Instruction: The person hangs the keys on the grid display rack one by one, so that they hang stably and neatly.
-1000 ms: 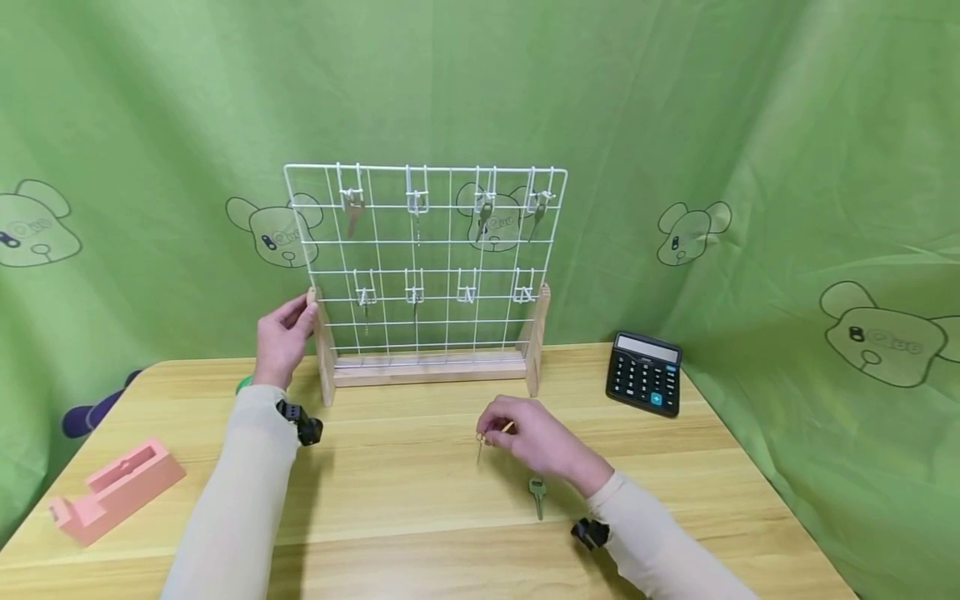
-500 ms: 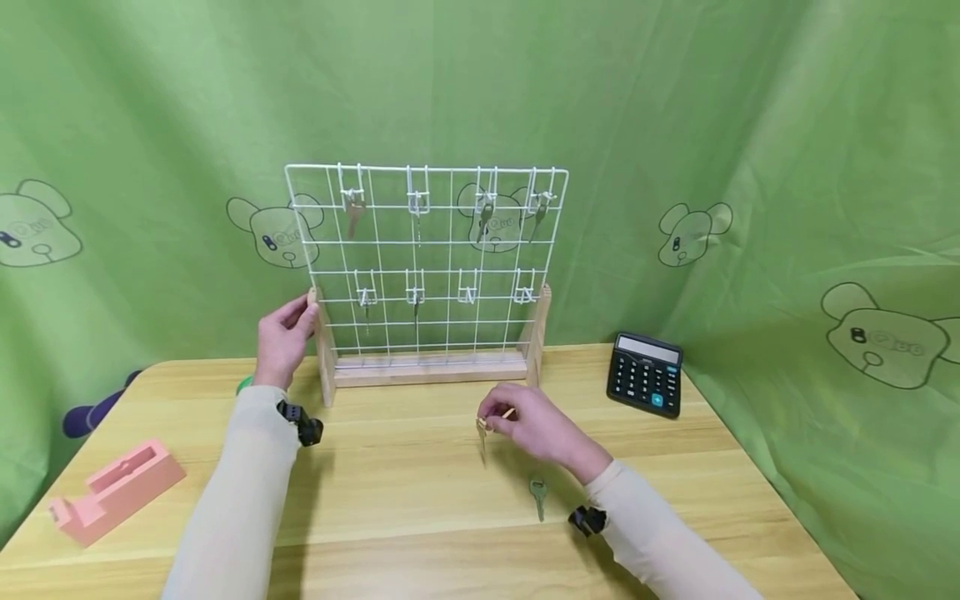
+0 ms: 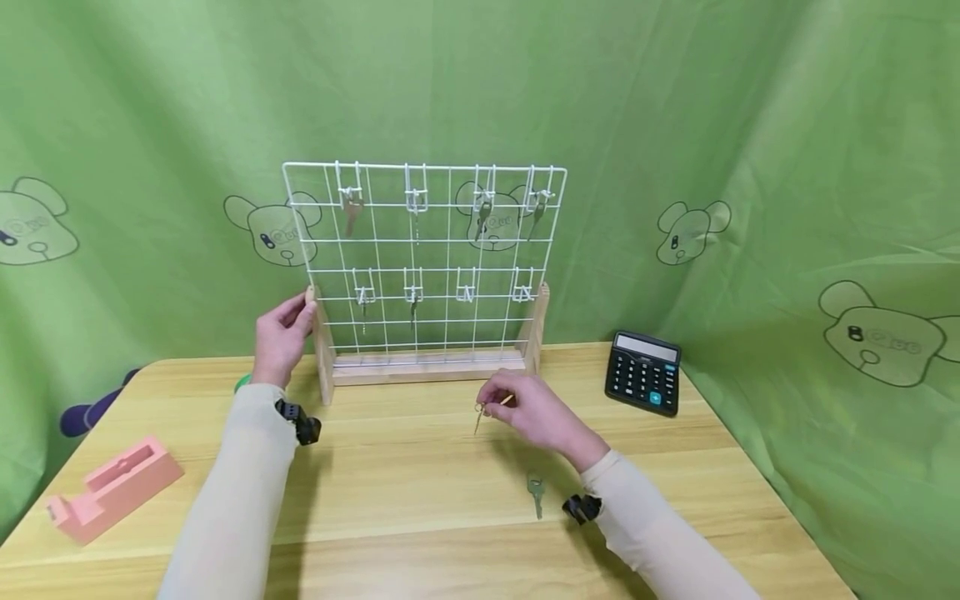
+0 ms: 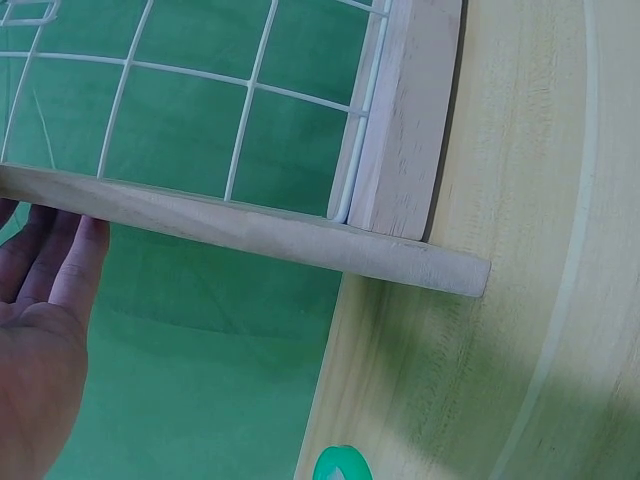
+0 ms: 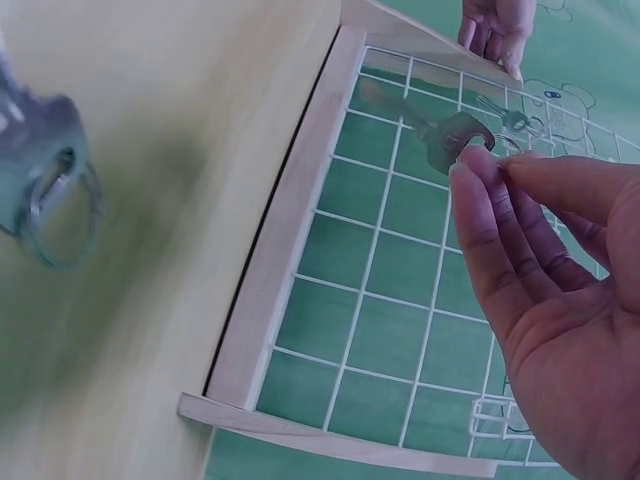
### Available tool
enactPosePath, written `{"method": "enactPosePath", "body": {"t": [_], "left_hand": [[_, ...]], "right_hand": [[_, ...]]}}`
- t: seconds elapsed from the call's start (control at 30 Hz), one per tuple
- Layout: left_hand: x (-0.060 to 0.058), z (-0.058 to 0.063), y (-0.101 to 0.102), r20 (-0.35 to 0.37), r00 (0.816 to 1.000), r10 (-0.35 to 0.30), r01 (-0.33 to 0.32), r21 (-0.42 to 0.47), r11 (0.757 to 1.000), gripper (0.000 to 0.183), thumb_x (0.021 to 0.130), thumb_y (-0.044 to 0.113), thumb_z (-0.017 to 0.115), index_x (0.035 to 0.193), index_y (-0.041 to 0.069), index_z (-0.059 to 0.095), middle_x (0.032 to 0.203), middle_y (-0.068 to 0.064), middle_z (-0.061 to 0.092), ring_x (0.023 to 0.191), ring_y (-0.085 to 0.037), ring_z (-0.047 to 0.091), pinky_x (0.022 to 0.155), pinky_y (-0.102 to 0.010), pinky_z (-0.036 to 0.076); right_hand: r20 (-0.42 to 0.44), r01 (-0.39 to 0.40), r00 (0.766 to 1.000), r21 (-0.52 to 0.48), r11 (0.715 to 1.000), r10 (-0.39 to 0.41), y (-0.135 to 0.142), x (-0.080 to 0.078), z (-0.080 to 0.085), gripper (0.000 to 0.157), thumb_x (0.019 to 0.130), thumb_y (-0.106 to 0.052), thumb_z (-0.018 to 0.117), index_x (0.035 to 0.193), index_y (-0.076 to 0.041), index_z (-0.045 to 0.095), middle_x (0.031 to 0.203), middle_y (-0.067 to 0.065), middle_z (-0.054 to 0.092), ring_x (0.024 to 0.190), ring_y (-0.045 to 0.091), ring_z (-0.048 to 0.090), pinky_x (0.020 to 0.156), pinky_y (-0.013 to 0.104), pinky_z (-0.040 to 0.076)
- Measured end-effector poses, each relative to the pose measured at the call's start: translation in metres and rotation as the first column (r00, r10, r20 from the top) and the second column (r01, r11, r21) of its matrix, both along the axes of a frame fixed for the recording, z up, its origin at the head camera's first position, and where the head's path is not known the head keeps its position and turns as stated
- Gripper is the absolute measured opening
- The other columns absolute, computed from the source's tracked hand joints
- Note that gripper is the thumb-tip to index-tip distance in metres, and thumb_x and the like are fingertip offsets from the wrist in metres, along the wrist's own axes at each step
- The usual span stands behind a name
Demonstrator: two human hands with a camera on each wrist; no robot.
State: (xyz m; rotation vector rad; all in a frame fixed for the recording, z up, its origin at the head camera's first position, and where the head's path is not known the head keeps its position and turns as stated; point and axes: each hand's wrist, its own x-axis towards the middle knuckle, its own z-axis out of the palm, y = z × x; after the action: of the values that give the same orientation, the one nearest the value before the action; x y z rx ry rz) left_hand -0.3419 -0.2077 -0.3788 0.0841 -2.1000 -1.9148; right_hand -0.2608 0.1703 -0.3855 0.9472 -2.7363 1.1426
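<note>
A white wire grid rack (image 3: 426,271) in a wooden stand is upright at the table's back, with keys hanging from several of its hooks. My left hand (image 3: 279,340) grips the top of the stand's left wooden post (image 3: 324,358); in the left wrist view its fingers (image 4: 82,262) press against the post. In front of the rack, my right hand (image 3: 531,408) pinches a key (image 5: 455,138) by its ring, the blade hanging down above the table. Another key (image 3: 536,492) lies on the wood below that hand, large and blurred in the right wrist view.
A black calculator (image 3: 643,373) lies at the back right. On the left is a pink tape dispenser (image 3: 116,490). The two right hooks of the lower row (image 3: 467,292) carry no key. A green round thing (image 4: 342,463) sits by the left forearm.
My right hand has moved a little forward toward the rack, carrying the key with it. My left hand keeps its hold on the post.
</note>
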Motion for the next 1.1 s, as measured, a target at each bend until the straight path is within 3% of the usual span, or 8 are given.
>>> {"method": "enactPosePath", "body": {"t": [0.77, 1.1], "left_hand": [[0.003, 0.003, 0.001, -0.002, 1.000, -0.004, 0.003, -0.016, 1.000, 0.049, 0.100, 0.024, 0.058, 0.144, 0.007, 0.046, 0.144, -0.018, 0.048, 0.128, -0.029, 0.050, 0.102, -0.028, 0.047], [0.003, 0.003, 0.001, 0.001, 1.000, 0.003, -0.003, -0.014, 1.000, 0.049, 0.100, 0.025, 0.058, 0.144, 0.008, 0.047, 0.144, -0.017, 0.048, 0.128, -0.029, 0.050, 0.102, -0.028, 0.047]], "right_hand": [[-0.029, 0.044, 0.999, -0.067, 0.997, -0.046, -0.010, -0.023, 0.024, 0.012, 0.090, 0.001, 0.068, 0.097, -0.008, 0.069, 0.093, -0.001, 0.063, 0.087, 0.016, 0.061, 0.077, 0.029, 0.058], [-0.018, 0.090, 0.996, -0.097, 0.991, -0.092, -0.011, -0.035, 0.023, 0.011, 0.090, 0.001, 0.068, 0.099, -0.006, 0.069, 0.094, 0.001, 0.063, 0.087, 0.017, 0.061, 0.078, 0.029, 0.058]]}}
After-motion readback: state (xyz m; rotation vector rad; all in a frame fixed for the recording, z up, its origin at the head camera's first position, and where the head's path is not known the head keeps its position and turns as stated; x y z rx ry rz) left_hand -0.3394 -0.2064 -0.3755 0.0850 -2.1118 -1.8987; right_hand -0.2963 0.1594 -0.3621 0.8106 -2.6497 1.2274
